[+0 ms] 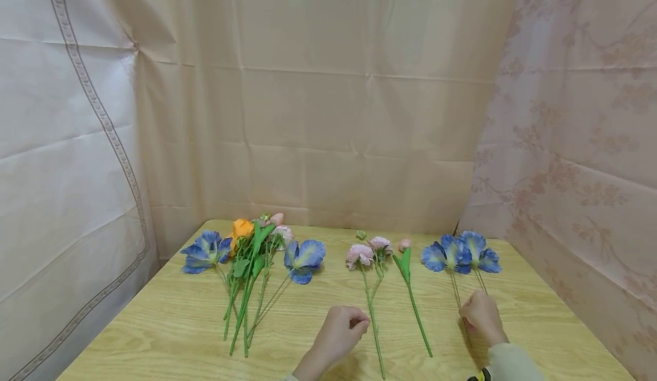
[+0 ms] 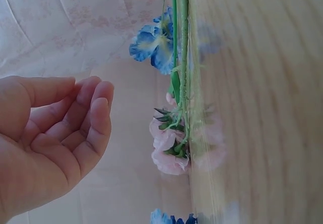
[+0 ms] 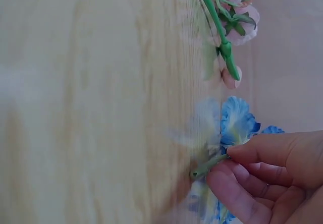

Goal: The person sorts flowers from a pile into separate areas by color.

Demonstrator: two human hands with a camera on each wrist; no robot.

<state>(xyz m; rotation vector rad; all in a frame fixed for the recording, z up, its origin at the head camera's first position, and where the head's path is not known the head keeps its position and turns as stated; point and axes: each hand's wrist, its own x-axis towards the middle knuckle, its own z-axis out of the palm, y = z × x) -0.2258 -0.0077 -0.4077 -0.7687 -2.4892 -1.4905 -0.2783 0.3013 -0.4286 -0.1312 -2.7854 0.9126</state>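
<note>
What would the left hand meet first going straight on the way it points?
Likely the green stem of the pink flowers, though the left hand could pass above it; depth is unclear.

Light is soft — wrist views look hazy.

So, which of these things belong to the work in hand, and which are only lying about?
In the work, I judge: right hand, pinching a blue-flower stem; blue flowers on the right.

Only lying about, it seems: pink flowers beside the empty left hand; pink tulip; mixed flowers on the left.
</note>
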